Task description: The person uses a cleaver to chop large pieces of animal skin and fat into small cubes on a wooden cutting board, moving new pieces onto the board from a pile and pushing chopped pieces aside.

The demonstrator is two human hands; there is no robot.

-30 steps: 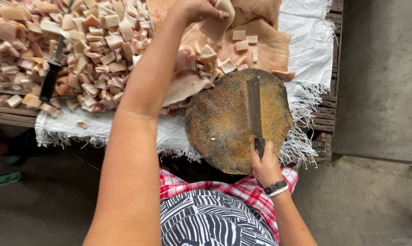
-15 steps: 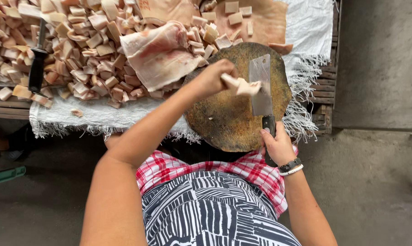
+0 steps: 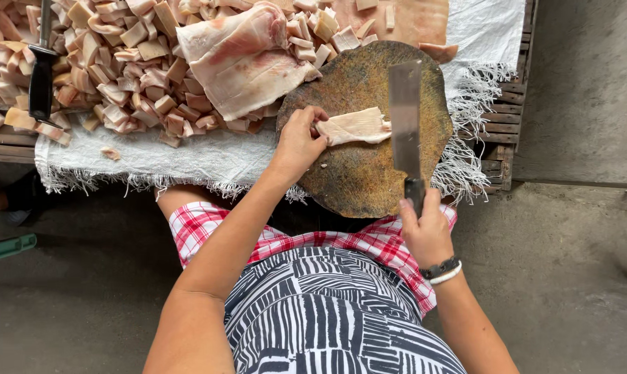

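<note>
Nearest the camera, the right hand was wrapped tight around the dark handle of a cleaver, whose broad blade lay along the right side of the round chopping block. The cleaver looked heavy and stiff, best held at the handle well behind the blade.

A little farther on, the left hand had its grip pinched shut on the near end of a pale strip of pork skin, which lay flat across the middle of the block with its far end touching the blade. The strip looked limp, light and greasy; it would likely slide under pressure, so pinning it down near one end, fingertips clear of the edge, seemed the safest hold.

Beyond the block, on the white woven sheet covering the desk, lay a large uncut slab and, past it, a heap of cut cubes. A second knife rested at the far left.
</note>
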